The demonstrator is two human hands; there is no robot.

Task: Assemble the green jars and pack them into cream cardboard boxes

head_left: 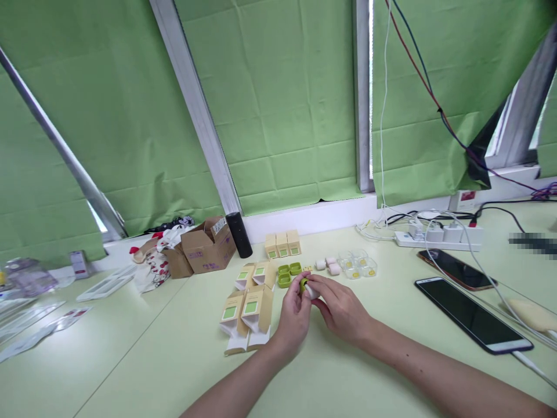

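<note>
Head view: both hands meet near the middle of the frame, with a small green-and-white piece (pixel 308 288) between them, just above the bench (pixel 174 371).
Long axis: looks like it slants from upper left to lower right, though that's kinda a guess.
Nearer hand: basically a tie; left hand (pixel 293 319) pinches the green end, right hand (pixel 343 307) has fingers on the white part.
Green cups (pixel 284 280): just past the left fingertips, toward upper left.
Hard to see: the piece's underside, hidden by fingers; both forearms get cut off at the frame edges.
</note>
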